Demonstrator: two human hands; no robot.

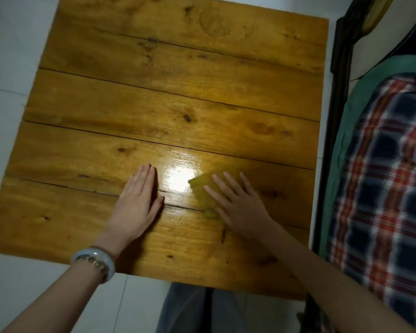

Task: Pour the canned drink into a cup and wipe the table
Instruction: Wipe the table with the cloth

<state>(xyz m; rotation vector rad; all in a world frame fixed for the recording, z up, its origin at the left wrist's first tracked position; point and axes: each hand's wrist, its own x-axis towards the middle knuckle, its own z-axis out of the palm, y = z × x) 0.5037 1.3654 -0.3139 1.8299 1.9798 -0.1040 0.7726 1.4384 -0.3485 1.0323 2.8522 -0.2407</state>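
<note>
A wooden plank table (154, 97) fills the view from above. My right hand (238, 203) lies flat with fingers spread on a yellow-green cloth (202, 188), pressing it onto the near part of the table. My left hand (136, 203) rests palm down on the bare wood just left of it, fingers together, holding nothing. A shiny glare patch (178, 179) lies between the two hands. No can or cup is in view.
A bed with a dark frame (339, 75), green sheet and plaid fabric (382, 188) runs along the table's right side. White tiled floor (7, 92) lies to the left and near side. My legs (202, 308) are under the near edge.
</note>
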